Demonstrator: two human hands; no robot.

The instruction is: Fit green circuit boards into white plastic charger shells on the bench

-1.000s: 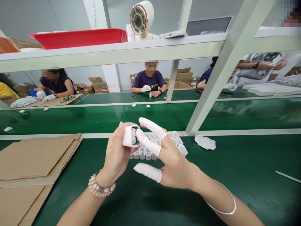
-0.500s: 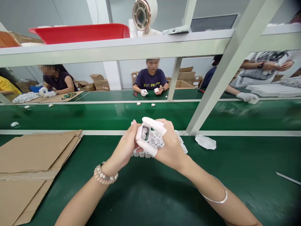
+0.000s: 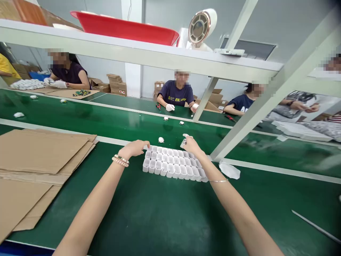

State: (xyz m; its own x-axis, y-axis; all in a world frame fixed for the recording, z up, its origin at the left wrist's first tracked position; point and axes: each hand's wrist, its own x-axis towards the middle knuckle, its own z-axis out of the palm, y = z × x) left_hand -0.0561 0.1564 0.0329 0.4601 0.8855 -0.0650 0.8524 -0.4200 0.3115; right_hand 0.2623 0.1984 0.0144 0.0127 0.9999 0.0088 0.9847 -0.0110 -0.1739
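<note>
Both my arms reach far out over the green bench. My left hand (image 3: 134, 148) rests with loosely bent fingers against the far left corner of a white tray of small cups (image 3: 173, 166) and holds nothing I can see. My right hand (image 3: 190, 143), with white finger cots, pinches a small white part (image 3: 183, 142) just past the tray's far right corner. Another small white part (image 3: 161, 139) lies alone on the green conveyor belt (image 3: 106, 124) between my hands.
Flattened cardboard sheets (image 3: 37, 160) lie at the left. A white cloth (image 3: 229, 170) sits right of the tray beside a slanted white frame post (image 3: 255, 106). More small parts (image 3: 182, 123) ride the belt. Several people work across it. A red bin (image 3: 125, 28) sits on the upper shelf.
My hands have left the white case they held together and stretched forward, apart, to the tray's far corners. A white part now lies on the belt. The view has swung left.
</note>
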